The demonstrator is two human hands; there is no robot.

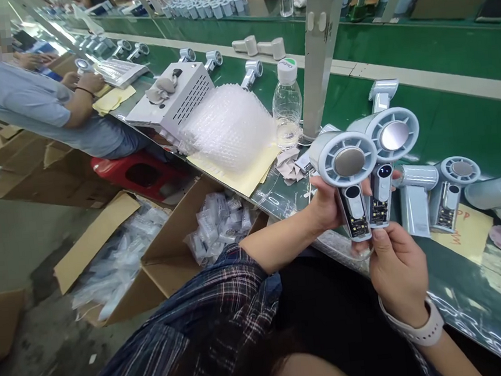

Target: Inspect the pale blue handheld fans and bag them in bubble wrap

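Two light-blue handheld fans are held side by side over the bench edge. My left hand (pixel 327 203) is closed round the handle of the nearer handheld fan (pixel 348 165), whose handle shows a bare circuit board. My right hand (pixel 400 265), with a white watch on the wrist, grips the lower end of the other handheld fan (pixel 392 134); its small round display is lit. Just right of my hands, a fan (pixel 418 197) lies with its plain side up, and another fan (pixel 459 169) shows its circuit board. Parts of both handles hide my fingers.
A clear bottle (pixel 287 106) stands beside a metal post (pixel 320 53). Bubble wrap (pixel 231 125) and a white box (pixel 173 101) sit to the left. Cardboard boxes (pixel 165 271) with bagged parts stand below the bench. A co-worker (pixel 19 103) sits at far left.
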